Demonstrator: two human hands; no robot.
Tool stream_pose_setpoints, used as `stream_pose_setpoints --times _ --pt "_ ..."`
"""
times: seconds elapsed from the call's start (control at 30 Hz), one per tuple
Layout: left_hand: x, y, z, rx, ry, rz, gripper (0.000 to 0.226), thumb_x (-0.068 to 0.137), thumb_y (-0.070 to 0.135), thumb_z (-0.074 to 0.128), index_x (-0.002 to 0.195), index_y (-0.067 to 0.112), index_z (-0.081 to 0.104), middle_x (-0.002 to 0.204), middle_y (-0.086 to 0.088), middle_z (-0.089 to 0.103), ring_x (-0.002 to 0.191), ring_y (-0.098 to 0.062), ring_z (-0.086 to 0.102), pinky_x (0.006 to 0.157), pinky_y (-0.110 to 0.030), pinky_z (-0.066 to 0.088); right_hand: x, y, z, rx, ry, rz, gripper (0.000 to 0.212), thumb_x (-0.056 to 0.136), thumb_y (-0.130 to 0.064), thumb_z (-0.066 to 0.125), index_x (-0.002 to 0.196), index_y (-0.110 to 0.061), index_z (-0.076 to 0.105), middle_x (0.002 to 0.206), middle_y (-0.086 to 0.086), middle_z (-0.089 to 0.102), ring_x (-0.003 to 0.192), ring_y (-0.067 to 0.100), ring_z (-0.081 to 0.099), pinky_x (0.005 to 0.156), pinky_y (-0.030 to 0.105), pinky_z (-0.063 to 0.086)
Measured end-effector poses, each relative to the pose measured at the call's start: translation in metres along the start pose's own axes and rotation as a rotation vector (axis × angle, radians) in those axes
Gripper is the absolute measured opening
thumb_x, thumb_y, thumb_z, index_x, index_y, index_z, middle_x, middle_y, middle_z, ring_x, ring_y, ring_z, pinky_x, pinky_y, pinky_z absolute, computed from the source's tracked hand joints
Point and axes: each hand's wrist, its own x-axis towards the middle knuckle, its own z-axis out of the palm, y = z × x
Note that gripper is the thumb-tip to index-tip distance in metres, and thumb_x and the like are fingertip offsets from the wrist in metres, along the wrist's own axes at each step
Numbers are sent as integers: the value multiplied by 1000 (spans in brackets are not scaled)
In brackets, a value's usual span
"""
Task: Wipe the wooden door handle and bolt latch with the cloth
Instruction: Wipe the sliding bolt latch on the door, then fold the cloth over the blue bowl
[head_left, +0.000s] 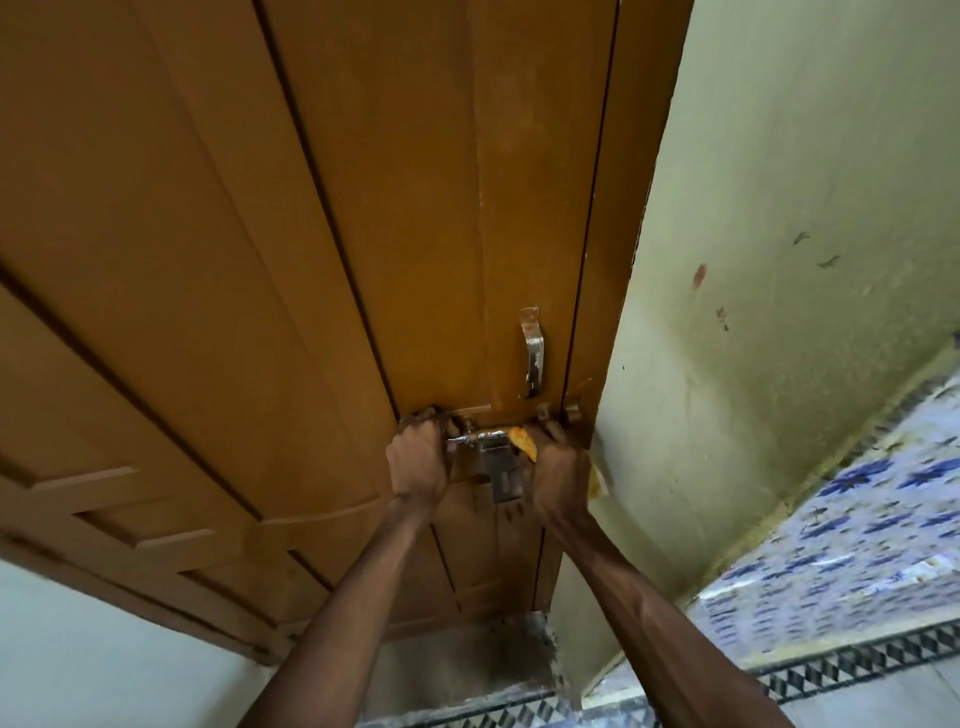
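Bolt latch sat low on the brown door, just below the metal pull handle, w/ its shiny rod running across between both hands. A hasp plate hung down from it. Right hand was closed round an orange-yellow cloth, bunched and pressed to the rod's right end, prob. so the fabric wraps the metal while rubbing. Left hand was curled shut on the latch's left end, fingers hooked over it, likely to steady the bolt vs. the wiping push. Handle above was untouched, so by my read that part is left to do. Door frame met a pale green wall on the right; blue patterned tiles lay further right, nearer.
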Motion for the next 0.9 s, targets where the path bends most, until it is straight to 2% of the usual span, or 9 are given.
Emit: stream_pose_setpoints --times 0.27,0.37,0.43,0.53,0.67,0.73,0.8,0.87,0.9 --pt "0 1 0 21 22 1 10 81 15 73 86 23 71 89 0 71 87 -28 68 62 -37 53 2 -13 2 19 -52 -86 40 82 -18 71 121 -13 65 126 8 64 111 30 64 98 43 52" --pt "-3 5 -2 13 47 -4 11 82 13 76 88 21 71 90 -2 72 87 -28 68 62 -38 53 2 1 -3 55 2 12 40 84 -20 71 123 -14 64 125 7 66 111 29 64 99 41 51" --pt "-4 6 -1 5 45 -11 9 86 12 74 90 19 69 92 -4 71 91 -28 67 64 -39 54 -1 2 -9 125 66 57 37 84 -23 72 119 -15 66 114 5 71 102 24 67 90 35 54" --pt "-6 3 2 22 3 21 12 87 7 69 94 16 67 108 -6 66 107 -30 59 70 -43 56 -9 2 -25 435 60 176 28 81 -28 75 107 -19 71 97 -2 73 89 17 69 75 27 56" --pt "-14 -2 6 102 -2 65 23 87 3 70 105 16 67 121 -4 61 118 -27 51 77 -41 56 -27 7 -53 1033 -191 417 17 83 -29 74 99 -25 70 106 0 73 103 21 68 83 38 59" --pt "-27 -1 3 -72 41 68 23 85 2 71 100 20 69 115 -1 63 110 -21 56 75 -36 54 -39 11 -66 1305 -348 487 28 82 -26 70 110 -18 69 117 9 70 113 27 64 91 47 55" --pt "-45 4 -6 -420 10 -52 17 91 3 66 93 20 68 106 1 69 100 -18 64 80 -38 55 -51 13 -77 1516 -451 534 39 81 -24 67 118 -10 64 122 14 67 114 32 62 96 51 51" --pt "-67 8 -20 -816 -126 -265 17 101 24 59 99 14 72 107 -2 73 103 -19 66 93 -42 53 -65 12 -84 1657 -495 562 38 84 -21 61 119 -6 62 115 17 68 106 32 66 91 51 54" --pt "-77 11 -28 -949 -232 -377 37 101 44 55 109 12 72 114 -3 72 109 -19 64 98 -41 50 -72 12 -85 1711 -503 597 33 87 -20 58 117 -5 62 111 18 69 101 32 68 87 51 56"
